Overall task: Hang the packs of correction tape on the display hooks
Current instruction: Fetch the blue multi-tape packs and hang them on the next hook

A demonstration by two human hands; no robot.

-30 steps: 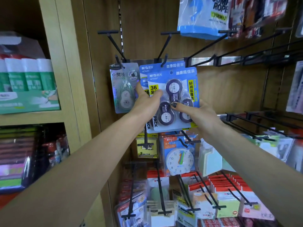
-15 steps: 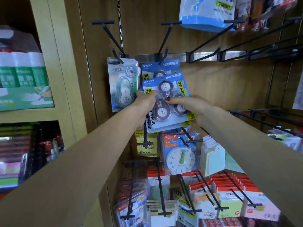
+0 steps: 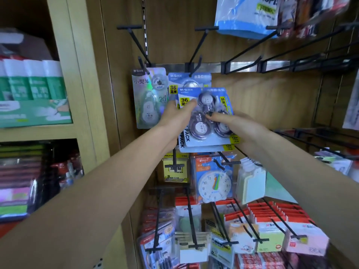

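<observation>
Packs of blue-carded three-roll correction tape (image 3: 206,117) sit pinched in both my hands (image 3: 177,118) (image 3: 232,122), below the black wire hook (image 3: 196,61) holding one already.

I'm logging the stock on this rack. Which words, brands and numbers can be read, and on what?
"36" and "PACK": blue three-roll correction tape pack held by the left hand and right hand.
"36": hung pack behind it.
"20": single correction tape pack.
"12m": yellow tag.
"ROPE", cut off: blue bag.
Clock numerals: toy clock.
Remaining print: blurred.
</observation>
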